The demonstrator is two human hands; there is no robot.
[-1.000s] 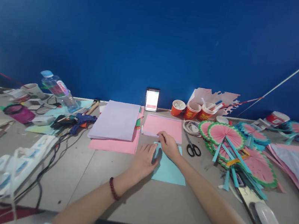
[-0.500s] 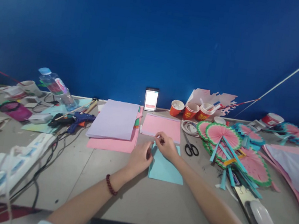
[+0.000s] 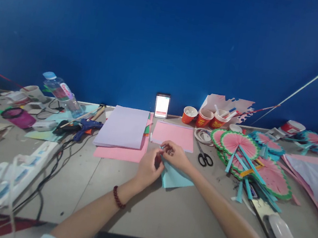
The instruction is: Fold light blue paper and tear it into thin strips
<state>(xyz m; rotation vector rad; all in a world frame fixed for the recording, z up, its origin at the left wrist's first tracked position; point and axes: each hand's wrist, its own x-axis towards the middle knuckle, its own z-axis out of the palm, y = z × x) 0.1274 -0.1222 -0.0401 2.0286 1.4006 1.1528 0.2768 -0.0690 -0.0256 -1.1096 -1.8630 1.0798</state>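
A light blue sheet of paper point(image 3: 176, 178) is at the middle of the table, tilted, its near edge slanting. My left hand point(image 3: 150, 166) is closed at the sheet's far left corner, thumb and fingers pinched together. My right hand point(image 3: 175, 155) bends over the same corner, its fingers pinched close to the left fingertips. Both hands hide that corner. Just beyond them lies a pink sheet point(image 3: 176, 134) with a pale lilac edge. Black-handled scissors point(image 3: 205, 159) rest right of my right hand.
Left of my hands lies a lilac paper stack point(image 3: 124, 127) on pink paper. Red paper cups point(image 3: 205, 119) and a lit screen point(image 3: 161, 106) stand at the back. Watermelon-patterned paper fans point(image 3: 241, 146) and a mouse point(image 3: 281, 231) are on the right, a power strip point(image 3: 27, 174) on the left.
My left hand has gone from lying spread at the sheet's edge to pinching its far left corner beside my right hand. The light blue sheet has shifted and tilted.
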